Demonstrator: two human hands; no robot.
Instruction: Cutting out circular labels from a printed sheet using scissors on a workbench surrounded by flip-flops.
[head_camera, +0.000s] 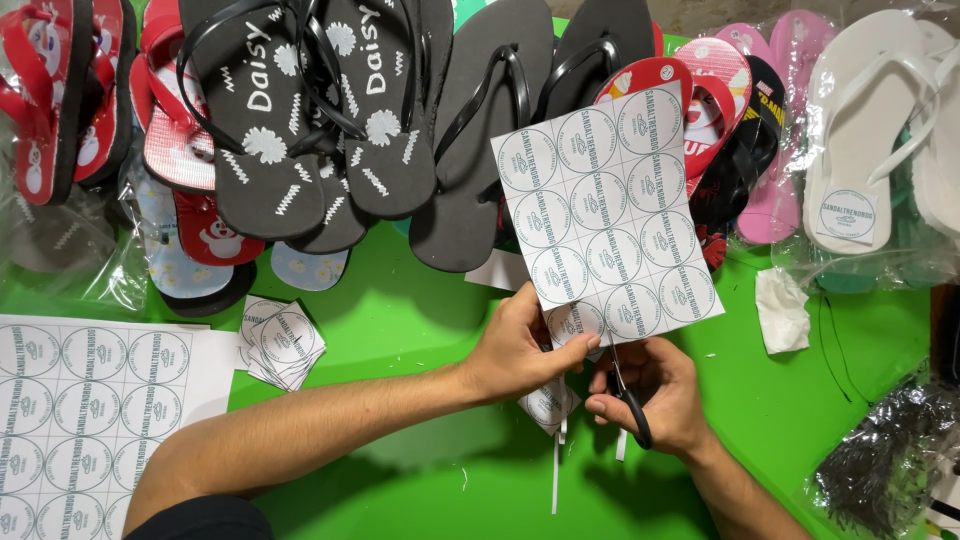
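Left hand pinching label sheet, right hand clamped on scissors (blades mostly hidden); sheet sagging risks crooked cuts through printed circles.

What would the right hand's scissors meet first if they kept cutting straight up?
The right hand points its scissors upward into the sheet of round labels held by the left hand. Beyond it probably the black flip-flops, though depth is unclear.

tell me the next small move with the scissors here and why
Probably close the scissors in the right hand to extend the cut along the printed line, since the left hand pinches the label sheet at its bottom row, with cut labels already stacked on the green table.
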